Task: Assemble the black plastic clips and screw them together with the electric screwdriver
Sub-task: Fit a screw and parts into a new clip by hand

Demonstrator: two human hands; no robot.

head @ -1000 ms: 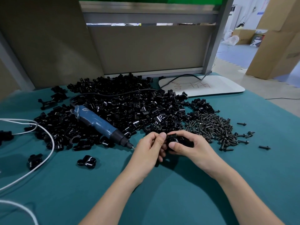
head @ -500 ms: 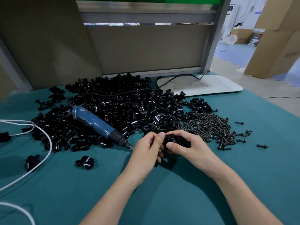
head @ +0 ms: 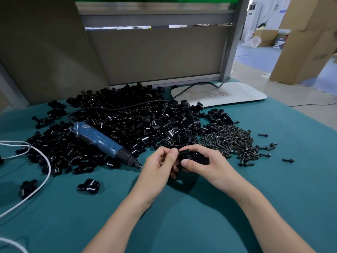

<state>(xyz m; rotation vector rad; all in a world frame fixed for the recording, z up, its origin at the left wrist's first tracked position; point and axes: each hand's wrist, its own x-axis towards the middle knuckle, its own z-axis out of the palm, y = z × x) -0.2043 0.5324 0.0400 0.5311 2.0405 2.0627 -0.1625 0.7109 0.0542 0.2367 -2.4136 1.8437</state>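
Hands are hiding much of a small black plastic clip. The right hand is gripping it, the left hand pinching its edge.

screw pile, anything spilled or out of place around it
Yes: a few loose screws lie scattered on the teal cloth right of the screw pile, apart from it. Nothing looks damaged.

Both arms are bare all the way to the picture's edge. The left forearm and right forearm are slim and narrow toward the wrists. The left hand and right hand are bare too. Both thumbnails are short and plain.
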